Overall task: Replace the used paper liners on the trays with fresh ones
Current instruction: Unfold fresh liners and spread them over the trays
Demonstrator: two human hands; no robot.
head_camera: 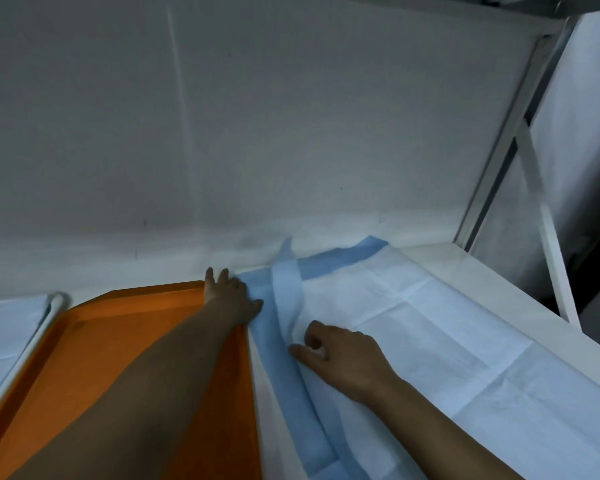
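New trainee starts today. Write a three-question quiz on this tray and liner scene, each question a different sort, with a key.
1. True or false: the orange tray already has a liner on it.
2. Which hand pinches the blue-edged liner? A) left B) right
3. Fill in: the left hand rests at the tray's far ____ corner.

Key: 1 false, it is bare. 2 B, the right hand pinches the liner's folded edge. 3 right.

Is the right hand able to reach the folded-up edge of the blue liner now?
Probably yes. The right hand rests on the blue liner, its curled fingers right beside the folded-up edge. Nothing lies between them; the left hand sits further left, at the orange tray corner.
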